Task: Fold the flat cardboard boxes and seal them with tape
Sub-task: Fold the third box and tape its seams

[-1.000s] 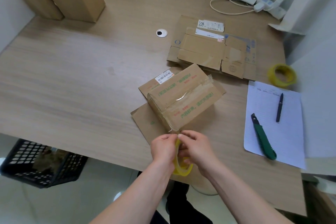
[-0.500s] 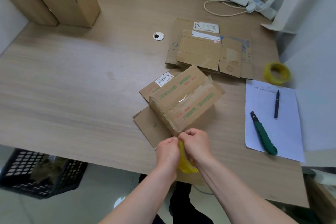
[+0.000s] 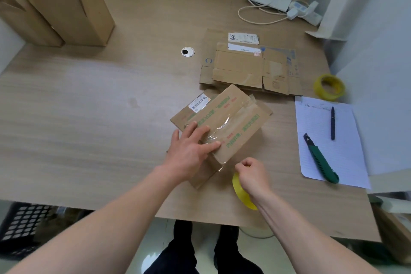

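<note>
The left hand (image 3: 191,151) lies with fingers spread flat on the small box (image 3: 224,127) in the middle of the surface (image 3: 89,118) to hold it steady, while at five o'clock the right hand (image 3: 251,176) pinches the yellow tape roll (image 3: 241,196) to pull tape.

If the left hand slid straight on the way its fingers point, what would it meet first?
The left hand lies flat on the taped box, fingers pointing up-right along its top. It would run along the glossy tape there first; beyond the box lie the flattened cartons. Depth is uncertain.
</note>
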`<state>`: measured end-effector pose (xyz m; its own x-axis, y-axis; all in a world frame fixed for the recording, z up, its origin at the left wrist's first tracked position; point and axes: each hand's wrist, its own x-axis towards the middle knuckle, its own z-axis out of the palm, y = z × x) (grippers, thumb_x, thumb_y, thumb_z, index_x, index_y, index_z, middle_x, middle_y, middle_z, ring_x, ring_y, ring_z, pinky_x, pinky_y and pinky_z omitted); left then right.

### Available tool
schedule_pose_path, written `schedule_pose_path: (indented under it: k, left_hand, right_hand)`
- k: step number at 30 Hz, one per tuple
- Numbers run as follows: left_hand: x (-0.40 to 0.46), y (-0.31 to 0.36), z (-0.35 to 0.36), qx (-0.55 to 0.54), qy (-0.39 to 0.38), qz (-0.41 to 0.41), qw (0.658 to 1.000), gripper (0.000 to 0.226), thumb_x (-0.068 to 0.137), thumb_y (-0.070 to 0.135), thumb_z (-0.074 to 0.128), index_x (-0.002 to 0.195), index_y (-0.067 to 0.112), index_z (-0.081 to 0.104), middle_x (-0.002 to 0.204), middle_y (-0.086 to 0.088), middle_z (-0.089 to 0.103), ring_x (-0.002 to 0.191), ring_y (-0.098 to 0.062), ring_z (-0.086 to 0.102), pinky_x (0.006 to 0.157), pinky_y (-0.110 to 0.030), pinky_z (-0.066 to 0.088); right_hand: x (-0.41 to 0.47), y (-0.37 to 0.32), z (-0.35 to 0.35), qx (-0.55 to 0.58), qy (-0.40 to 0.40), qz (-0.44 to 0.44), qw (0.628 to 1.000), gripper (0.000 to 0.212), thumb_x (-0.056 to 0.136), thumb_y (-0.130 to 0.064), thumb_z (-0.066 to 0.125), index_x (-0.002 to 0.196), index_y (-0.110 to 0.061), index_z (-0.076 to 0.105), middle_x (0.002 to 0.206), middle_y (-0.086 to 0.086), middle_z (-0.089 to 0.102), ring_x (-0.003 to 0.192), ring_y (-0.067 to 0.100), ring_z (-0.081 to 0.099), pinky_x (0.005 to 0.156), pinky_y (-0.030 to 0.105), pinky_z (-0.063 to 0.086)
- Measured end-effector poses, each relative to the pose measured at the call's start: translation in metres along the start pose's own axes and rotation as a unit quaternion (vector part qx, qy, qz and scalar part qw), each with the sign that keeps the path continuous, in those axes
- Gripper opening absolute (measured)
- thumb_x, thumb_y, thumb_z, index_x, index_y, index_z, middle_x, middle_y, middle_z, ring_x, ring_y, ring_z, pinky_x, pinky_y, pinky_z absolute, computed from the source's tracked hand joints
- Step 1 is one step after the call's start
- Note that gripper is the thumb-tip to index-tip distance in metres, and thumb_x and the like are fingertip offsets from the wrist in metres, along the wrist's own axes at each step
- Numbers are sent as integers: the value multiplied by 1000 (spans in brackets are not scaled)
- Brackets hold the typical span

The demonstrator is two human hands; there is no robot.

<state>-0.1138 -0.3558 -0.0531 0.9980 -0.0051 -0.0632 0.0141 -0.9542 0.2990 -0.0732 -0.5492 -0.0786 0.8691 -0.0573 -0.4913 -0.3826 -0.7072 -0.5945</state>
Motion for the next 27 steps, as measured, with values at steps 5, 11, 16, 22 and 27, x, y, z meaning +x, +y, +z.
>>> schedule_pose_path:
  k: [5, 11, 16, 22, 27]
  left_hand:
    - [1, 0, 2, 10, 44, 31, 999, 41, 78, 29, 75, 115, 45, 66, 129, -3, 56, 121, -37, 47, 91, -55, 35]
    - [4, 10, 6, 25, 115, 89, 989, 35, 59, 36, 85, 93, 36, 75, 91, -6, 62, 80, -31, 58, 80, -51, 44]
    - [5, 19, 21, 7, 154, 154, 976, 35, 57, 43, 86, 85, 27, 74, 78, -6, 57, 69, -28, 53, 66, -38, 48]
    - [9, 21, 37, 13, 196, 152, 969, 39, 70, 60, 74, 81, 23, 69, 78, -4, 55, 72, -27, 50, 71, -41, 45]
    - [-1, 18, 50, -2, 183, 156, 971, 45, 70, 55, 75, 100, 23, 62, 105, -5, 61, 97, -29, 49, 95, -50, 38]
  right_hand:
    - [5, 5, -28, 20, 70, -8, 997, 14, 85, -24, 59, 72, -18, 61, 72, -8, 63, 73, 19, 57, 60, 31, 38]
    - [-17, -4, -30, 50, 128, -107, 985, 11, 82, -23, 59, 71, -23, 57, 66, -6, 57, 66, 10, 53, 58, 31, 39]
    - [-34, -3, -22, -102, 151, -273, 945, 15, 83, -21, 70, 75, -22, 58, 74, -3, 52, 73, 20, 50, 61, 29, 33]
    - [-49, 8, -17, -196, 160, -379, 890, 25, 76, -27, 81, 75, -18, 58, 76, 3, 49, 62, 27, 53, 42, 37, 44]
    - [-41, 4, -23, -217, 137, -399, 880, 26, 70, -20, 83, 79, -16, 60, 78, 7, 49, 62, 33, 56, 39, 39, 45]
